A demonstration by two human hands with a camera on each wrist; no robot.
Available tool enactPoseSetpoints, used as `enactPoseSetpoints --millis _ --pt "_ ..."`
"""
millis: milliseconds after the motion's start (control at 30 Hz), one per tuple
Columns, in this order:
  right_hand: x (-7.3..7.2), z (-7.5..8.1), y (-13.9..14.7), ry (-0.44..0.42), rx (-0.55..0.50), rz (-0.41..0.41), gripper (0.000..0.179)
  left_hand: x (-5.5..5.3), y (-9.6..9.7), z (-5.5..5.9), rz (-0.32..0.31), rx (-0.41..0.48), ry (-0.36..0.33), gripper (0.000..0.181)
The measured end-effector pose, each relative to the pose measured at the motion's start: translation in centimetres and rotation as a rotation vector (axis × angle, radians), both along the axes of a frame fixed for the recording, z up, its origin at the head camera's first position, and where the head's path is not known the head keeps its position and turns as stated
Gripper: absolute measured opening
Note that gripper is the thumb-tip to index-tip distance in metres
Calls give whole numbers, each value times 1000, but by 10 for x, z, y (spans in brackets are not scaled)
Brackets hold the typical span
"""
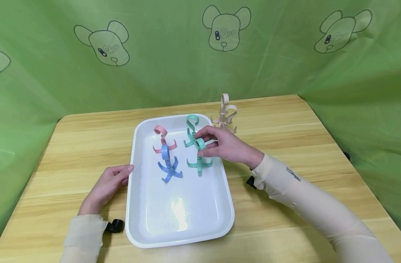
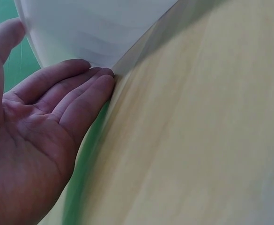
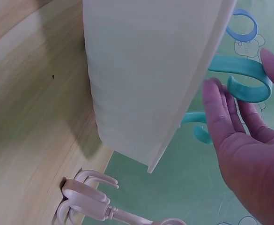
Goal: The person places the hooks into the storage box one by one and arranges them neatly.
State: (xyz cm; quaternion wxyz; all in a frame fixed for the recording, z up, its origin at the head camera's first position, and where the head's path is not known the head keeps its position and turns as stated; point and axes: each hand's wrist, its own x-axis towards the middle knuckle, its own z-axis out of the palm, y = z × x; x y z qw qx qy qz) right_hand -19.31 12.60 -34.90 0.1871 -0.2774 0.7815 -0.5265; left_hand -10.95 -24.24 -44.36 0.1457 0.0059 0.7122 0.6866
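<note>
In the head view, my right hand (image 1: 228, 144) reaches over the tray's right edge. Its thumb and fingers pinch the curled top of the nearer green four-pronged hanging hook (image 1: 199, 164), which stands upright inside the white tray (image 1: 187, 239). Just behind is another green hook (image 1: 192, 122), close to my fingertips. A pink hook (image 1: 161, 131) and a blue hook (image 1: 169, 170) stand to their left in the tray. My left hand (image 1: 110, 184) has its thumb at the tray's left rim. The left wrist view shows straight fingers (image 2: 87, 101) against the tray's lower outer side.
Two beige hooks (image 1: 224, 115) stand on the wooden table (image 1: 279, 120) beyond the tray's far right corner, behind my right hand. A green curtain (image 1: 174, 73) with bear-head outlines hangs along the table's back and sides.
</note>
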Motion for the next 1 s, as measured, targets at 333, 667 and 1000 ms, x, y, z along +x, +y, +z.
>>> enactPoseSetpoints --millis 333,667,1000 --pt "2 -3 6 55 24 22 47 0 0 0 2 10 -3 51" --pt "3 -3 11 54 -11 38 47 0 -1 -1 2 13 -3 51" --pt "-2 4 24 90 -103 -80 31 -1 -1 0 -8 18 4 50"
